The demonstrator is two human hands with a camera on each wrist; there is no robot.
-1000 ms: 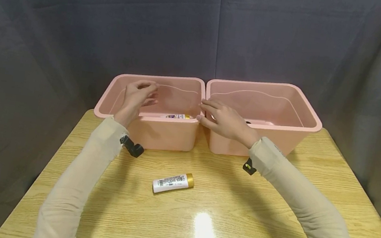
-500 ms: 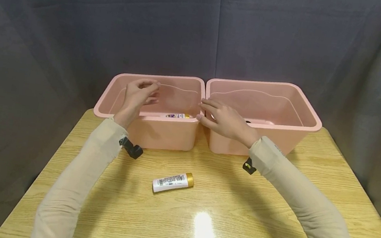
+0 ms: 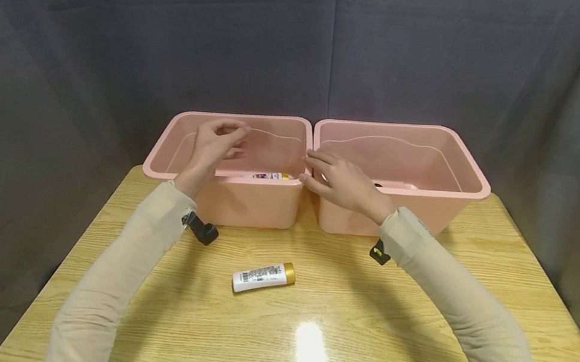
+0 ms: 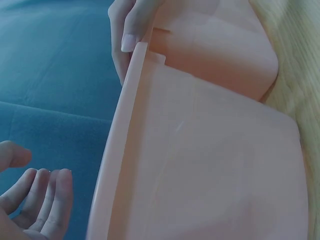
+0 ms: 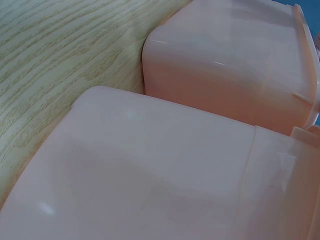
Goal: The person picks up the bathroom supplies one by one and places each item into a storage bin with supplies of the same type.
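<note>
Two pink bins stand side by side at the back of the table. My left hand (image 3: 221, 143) hovers over the left bin (image 3: 163, 153) with relaxed, loosely curled fingers and holds nothing. In the left wrist view its fingers (image 4: 42, 197) lie beside the bin's rim (image 4: 117, 150). My right hand (image 3: 334, 177) rests with straight fingers on the rims where the left bin meets the right bin (image 3: 477, 183). A white tube with a gold cap (image 3: 263, 277) lies on the table in front of the bins. A similar tube (image 3: 270, 176) lies inside the left bin.
The wooden table (image 3: 388, 314) has dark grey curtains behind it and at both sides. The right wrist view shows the outer walls of the right bin (image 5: 150, 165) and the left bin (image 5: 225, 75) close together.
My left hand has lifted slightly and drifted a little right above the left bin. The right hand and both tubes have stayed put.
</note>
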